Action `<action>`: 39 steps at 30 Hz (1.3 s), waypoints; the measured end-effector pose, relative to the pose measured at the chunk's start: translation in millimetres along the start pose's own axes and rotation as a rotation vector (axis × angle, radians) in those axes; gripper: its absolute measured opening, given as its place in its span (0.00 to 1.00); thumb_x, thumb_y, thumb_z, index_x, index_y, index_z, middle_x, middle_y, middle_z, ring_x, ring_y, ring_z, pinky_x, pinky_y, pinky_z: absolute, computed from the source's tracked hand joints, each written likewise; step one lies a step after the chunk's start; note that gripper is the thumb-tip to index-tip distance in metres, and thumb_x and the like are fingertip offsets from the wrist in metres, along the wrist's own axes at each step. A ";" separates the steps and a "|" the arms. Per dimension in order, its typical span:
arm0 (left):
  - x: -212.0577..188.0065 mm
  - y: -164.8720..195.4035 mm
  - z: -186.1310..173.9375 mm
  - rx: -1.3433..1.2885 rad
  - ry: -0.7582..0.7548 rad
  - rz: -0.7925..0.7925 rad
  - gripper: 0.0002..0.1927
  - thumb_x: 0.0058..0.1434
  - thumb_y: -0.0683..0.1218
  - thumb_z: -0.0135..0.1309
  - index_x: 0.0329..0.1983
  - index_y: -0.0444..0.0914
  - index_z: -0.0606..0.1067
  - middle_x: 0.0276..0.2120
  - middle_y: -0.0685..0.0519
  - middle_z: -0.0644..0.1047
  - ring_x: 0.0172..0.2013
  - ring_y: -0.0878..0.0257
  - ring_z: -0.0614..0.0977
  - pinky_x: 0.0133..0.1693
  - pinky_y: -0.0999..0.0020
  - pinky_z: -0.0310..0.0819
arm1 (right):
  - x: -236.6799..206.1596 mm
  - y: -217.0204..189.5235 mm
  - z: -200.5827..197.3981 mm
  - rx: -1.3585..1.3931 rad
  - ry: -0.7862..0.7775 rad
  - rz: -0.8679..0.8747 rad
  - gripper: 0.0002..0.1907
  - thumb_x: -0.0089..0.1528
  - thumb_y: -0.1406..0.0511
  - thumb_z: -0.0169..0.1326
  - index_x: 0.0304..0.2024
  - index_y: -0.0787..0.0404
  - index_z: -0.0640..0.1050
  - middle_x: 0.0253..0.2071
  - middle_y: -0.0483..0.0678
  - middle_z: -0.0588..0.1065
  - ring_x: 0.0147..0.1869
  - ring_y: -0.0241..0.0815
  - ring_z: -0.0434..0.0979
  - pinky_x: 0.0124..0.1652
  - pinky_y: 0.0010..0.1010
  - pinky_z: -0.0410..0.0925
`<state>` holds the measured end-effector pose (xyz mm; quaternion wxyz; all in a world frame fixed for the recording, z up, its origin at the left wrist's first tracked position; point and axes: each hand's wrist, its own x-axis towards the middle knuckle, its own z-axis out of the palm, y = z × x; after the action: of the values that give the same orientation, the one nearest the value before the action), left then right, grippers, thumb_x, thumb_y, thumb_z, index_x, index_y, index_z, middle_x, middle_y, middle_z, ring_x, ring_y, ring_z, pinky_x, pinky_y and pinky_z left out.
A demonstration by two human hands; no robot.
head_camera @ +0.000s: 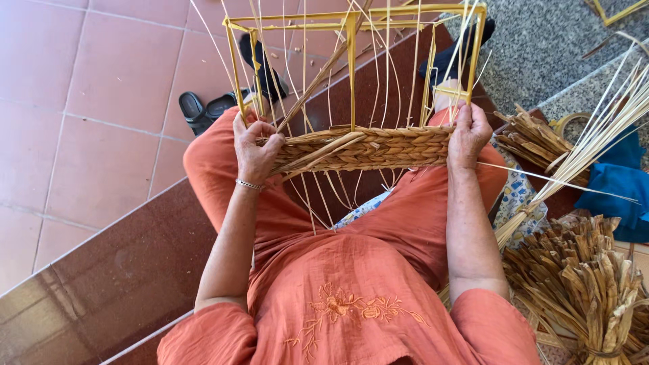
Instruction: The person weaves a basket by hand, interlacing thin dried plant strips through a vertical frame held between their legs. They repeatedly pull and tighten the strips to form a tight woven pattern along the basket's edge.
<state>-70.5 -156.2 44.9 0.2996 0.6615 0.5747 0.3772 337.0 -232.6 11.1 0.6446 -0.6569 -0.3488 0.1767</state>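
A yellow metal frame (351, 40) rests on my lap, with a band of braided straw weave (368, 147) across its near side and thin pale strands rising through it. My left hand (255, 150) grips the left end of the woven band, a silver bracelet on its wrist. My right hand (468, 135) clasps the right end of the band at the frame's corner. Both hands are closed on the basket work. I wear orange clothes with embroidery on the front.
Bundles of dried straw (581, 277) lie at my right, with long pale reeds (595, 128) fanning above them and a blue cloth (618, 186) beside. Black sandals (203, 108) sit on the pink tiled floor at the left. A dark polished step edge (115, 270) runs beneath me.
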 end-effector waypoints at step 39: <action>36.5 -34.1 -29.7 -1.046 -0.205 -0.292 0.35 0.67 0.48 0.51 0.72 0.33 0.53 0.52 0.40 0.77 0.50 0.54 0.82 0.51 0.57 0.81 | 19.7 4.1 6.8 0.160 -0.034 0.385 0.11 0.69 0.69 0.51 0.51 0.67 0.80 0.36 0.43 0.80 0.31 0.30 0.78 0.31 0.23 0.74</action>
<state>-111.8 -115.9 38.1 0.6920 0.3712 0.3645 0.5005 347.0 -213.9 10.6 0.6432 -0.6550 -0.2126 0.3347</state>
